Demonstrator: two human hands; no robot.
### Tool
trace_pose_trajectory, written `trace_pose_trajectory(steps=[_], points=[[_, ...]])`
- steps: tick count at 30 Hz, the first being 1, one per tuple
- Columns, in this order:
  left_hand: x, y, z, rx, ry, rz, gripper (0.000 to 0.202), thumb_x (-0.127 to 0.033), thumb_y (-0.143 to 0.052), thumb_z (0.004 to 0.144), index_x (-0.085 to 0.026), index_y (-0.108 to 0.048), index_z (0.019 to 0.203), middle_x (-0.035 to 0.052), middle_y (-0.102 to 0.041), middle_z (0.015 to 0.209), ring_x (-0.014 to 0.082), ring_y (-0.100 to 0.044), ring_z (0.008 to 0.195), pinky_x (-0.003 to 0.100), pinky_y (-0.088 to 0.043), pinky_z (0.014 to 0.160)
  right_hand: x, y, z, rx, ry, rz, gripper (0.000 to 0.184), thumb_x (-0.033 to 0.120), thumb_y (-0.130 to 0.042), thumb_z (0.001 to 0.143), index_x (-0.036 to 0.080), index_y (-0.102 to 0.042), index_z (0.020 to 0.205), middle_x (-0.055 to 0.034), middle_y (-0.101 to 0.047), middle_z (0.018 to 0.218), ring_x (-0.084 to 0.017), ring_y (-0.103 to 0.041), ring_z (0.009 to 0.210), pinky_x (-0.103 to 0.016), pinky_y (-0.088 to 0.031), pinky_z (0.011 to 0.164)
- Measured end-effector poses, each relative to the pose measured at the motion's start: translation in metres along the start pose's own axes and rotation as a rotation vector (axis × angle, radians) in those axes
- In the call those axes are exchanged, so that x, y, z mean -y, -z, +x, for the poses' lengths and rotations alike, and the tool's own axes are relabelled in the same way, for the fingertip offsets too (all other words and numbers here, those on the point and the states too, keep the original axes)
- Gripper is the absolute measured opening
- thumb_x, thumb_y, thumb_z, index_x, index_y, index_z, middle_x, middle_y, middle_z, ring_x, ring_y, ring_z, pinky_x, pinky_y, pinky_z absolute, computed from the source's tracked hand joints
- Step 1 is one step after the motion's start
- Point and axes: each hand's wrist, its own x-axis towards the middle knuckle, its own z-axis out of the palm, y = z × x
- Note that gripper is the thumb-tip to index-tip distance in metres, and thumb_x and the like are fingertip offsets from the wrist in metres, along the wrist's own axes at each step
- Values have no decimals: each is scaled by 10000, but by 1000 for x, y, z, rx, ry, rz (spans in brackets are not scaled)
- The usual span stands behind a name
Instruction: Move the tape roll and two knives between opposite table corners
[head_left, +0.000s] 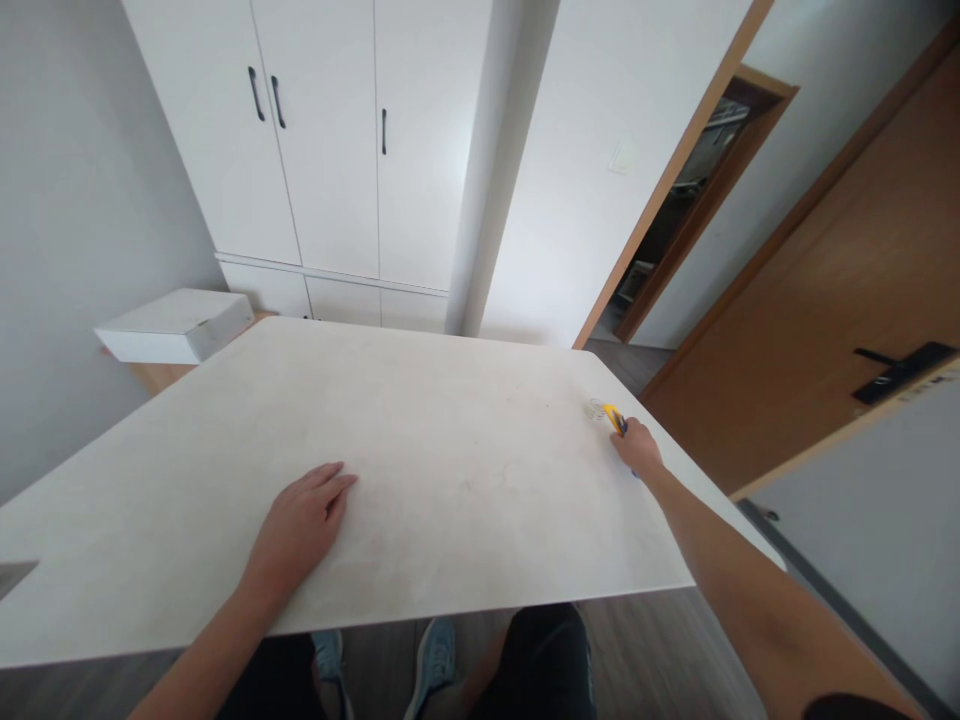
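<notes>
My right hand [638,447] is closed around a yellow-and-blue handled tool [613,417] near the right edge of the white table [420,400]. Its exact kind is too small to make out. Just beyond the tool's yellow end lie thin looped strands [595,409], like fine wire; I cannot tell whether they are joined to it. My left hand [304,515] rests palm down on the tabletop, left of the middle, with its fingers stretched out and nothing in them.
A white box [176,325] sits beyond the table's far left corner. White cupboards [330,150] with black handles stand behind. To the right is a brown wooden door [832,250] with a black handle. My legs and blue shoes [435,655] show below the front edge.
</notes>
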Motion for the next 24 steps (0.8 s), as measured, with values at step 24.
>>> trace_pose_trajectory(steps=[24], points=[[-24, 17, 1, 30, 149, -106, 276, -173, -526, 943, -241, -756, 1080, 102, -680, 1308, 267, -584, 1262, 476, -436, 1095, 347, 25, -79, 322, 661, 274, 260, 338, -692, 860, 212, -565, 1048, -12, -706, 764, -171, -673, 651, -261, -423, 569]])
